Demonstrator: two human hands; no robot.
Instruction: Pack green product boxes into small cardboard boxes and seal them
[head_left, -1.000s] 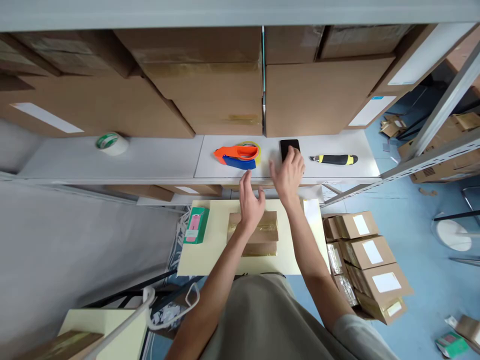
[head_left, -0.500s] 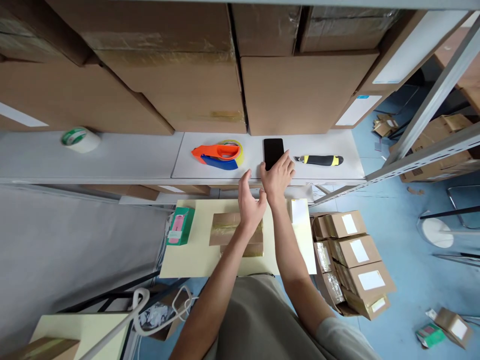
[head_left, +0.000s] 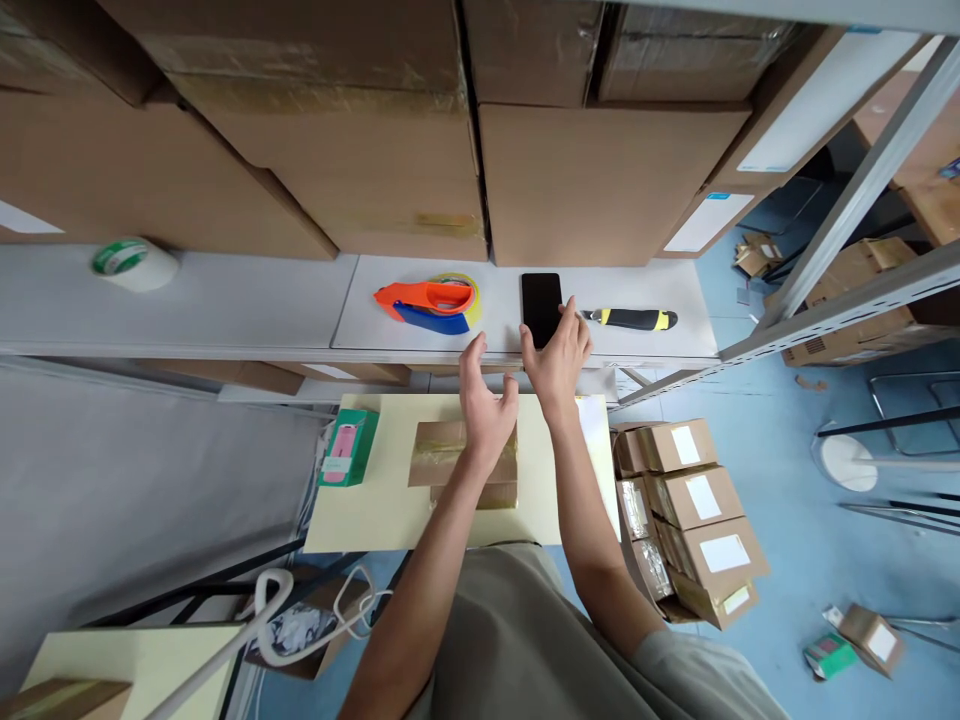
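Observation:
My left hand (head_left: pixel 487 405) hovers over the near edge of the shelf with thumb and fingers apart, holding nothing. Beside it, my right hand (head_left: pixel 559 365) is open and partly covers the lower right corner of a black smartphone (head_left: pixel 541 305); whether it touches the phone I cannot tell. To the right of the phone lies a black and yellow utility knife (head_left: pixel 634 319). An orange and blue tape dispenser (head_left: pixel 431 304) with yellow tape rests on the shelf left of the phone. Below my left hand sits a taped cardboard box (head_left: pixel 435 450) on a pale yellow table.
Large cartons (head_left: pixel 615 185) line the back of the grey shelf (head_left: pixel 262 300), near a roll of tape (head_left: pixel 135 265). A green and pink box (head_left: pixel 349 448) stands on the table (head_left: pixel 367 525). Labelled boxes (head_left: pixel 709 500) are stacked at right, beside a metal shelf post (head_left: pixel 840 190).
My hands have moved slightly apart, the left one going left. The whole view has shifted a little; the phone, knife and dispenser keep their places on the shelf.

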